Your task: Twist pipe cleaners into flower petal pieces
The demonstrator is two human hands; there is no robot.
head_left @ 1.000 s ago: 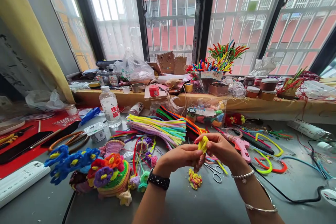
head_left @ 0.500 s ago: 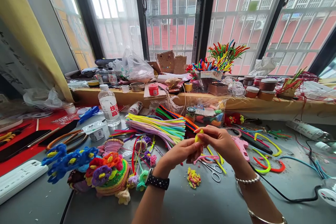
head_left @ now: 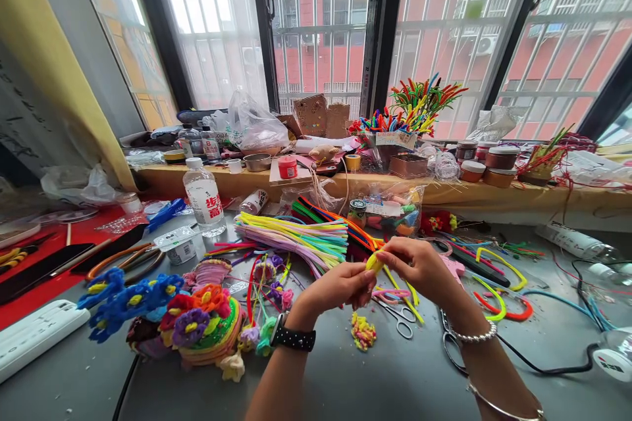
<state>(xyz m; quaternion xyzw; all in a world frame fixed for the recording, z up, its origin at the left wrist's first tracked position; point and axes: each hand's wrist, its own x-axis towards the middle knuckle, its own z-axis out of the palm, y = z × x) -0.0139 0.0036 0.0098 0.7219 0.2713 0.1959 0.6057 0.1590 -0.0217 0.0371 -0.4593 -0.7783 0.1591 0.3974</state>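
Fingertips nearly closed, your left hand (head_left: 340, 286) and right hand (head_left: 417, 264) pinch a small yellow piece (head_left: 374, 264) between them, seemingly steadying it from both sides, though fingers partly mask its shape. Scissors (head_left: 397, 316) lie at five o'clock from it, handles toward you for easy pickup; a pastel bundle (head_left: 296, 237) sits at ten.

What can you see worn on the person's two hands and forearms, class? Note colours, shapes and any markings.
The left hand has a black strap with small pale dots at its wrist. The right hand has a beaded silver bracelet at its wrist, and a thin, smooth silver bangle further up. No sleeves show.
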